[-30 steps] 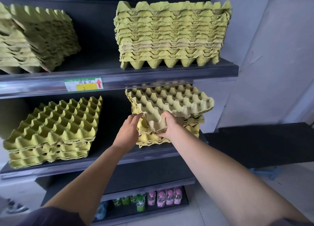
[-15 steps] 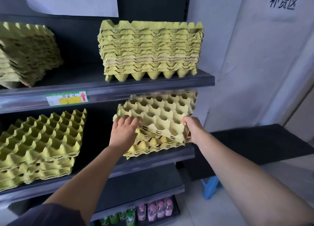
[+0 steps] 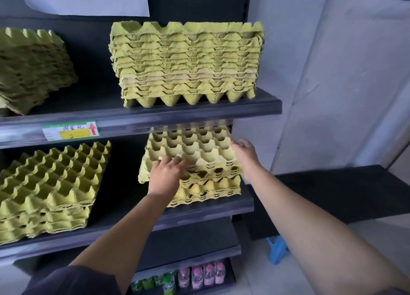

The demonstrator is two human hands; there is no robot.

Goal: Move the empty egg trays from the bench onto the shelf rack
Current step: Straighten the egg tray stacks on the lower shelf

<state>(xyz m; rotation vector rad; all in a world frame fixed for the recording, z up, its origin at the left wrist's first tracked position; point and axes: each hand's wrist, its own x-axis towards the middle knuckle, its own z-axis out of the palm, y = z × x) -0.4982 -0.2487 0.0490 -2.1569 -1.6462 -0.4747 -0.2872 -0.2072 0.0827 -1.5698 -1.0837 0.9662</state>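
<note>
Black steel makes up the shelf rack (image 3: 199, 112) that fills our view, and on the right half of its middle shelf (image 3: 199, 215) sits the stack of egg trays (image 3: 210, 188) we are building. The upper trays (image 3: 199, 148) of that stack lie flat with cups upward, but they are turned a little off the ones beneath. Their near-left corner juts out past the stack, and their back edge runs in under the shelf above.

These trays look nearly square, so we see little long axis to speak of. The rows of cups run left to right, slightly slanted against the shelf's front edge.

Our left hand (image 3: 166, 177) rests on the near-left part of the top tray, fingers (image 3: 175, 161) fairly straight over the peaks, pressing rather than gripping. Our right hand (image 3: 245, 153) is at the right edge, farther back, with its fingers stretched along the side and not visibly wrapped round it.

The skewed trays thus lie between our two hands, just ahead of the fingers. We judge that squaring them calls for pushing the jutting corner rightward and inward, and the left hand is the nearer to it.
</note>
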